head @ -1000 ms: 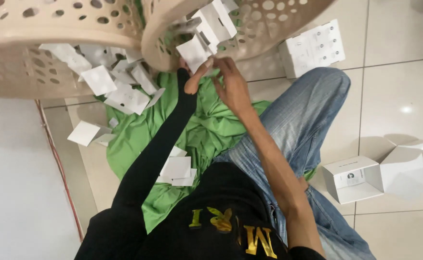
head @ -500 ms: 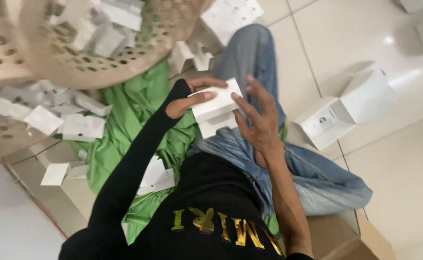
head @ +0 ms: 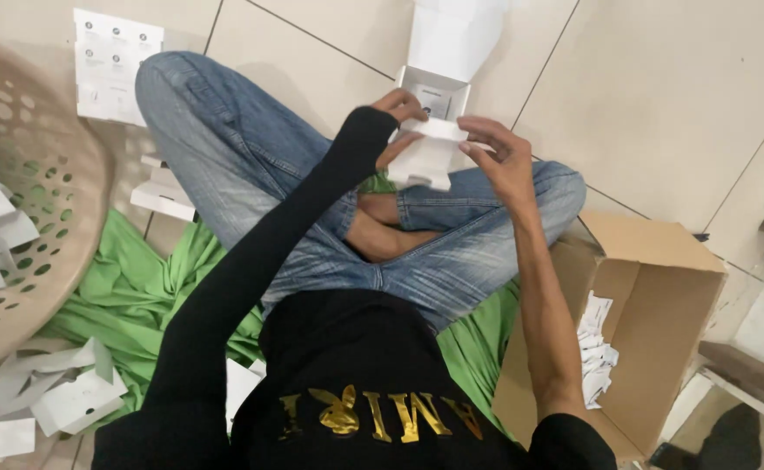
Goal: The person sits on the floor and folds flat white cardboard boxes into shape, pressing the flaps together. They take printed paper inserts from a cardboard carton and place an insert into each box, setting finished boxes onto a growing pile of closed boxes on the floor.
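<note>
The person holds a flat white card piece (head: 430, 157) between both hands, above the crossed knees in blue jeans (head: 312, 218). The left hand (head: 399, 117) pinches its upper left edge, and the right hand (head: 504, 157) grips the right end. Its long axis runs slanted between the hands. Just behind it, an open white box (head: 438, 78) of smooth cardboard stands on the tile floor (head: 660, 96).

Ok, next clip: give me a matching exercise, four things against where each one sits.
Things:
1. flat white carton
2. cardboard box
3. perforated basket
4. green cloth

Places:
A. spread on the floor under the legs
B. at the left edge
C. between both hands
D. by the right arm

Pairs: 1-C, 2-D, 3-B, 4-A
</note>
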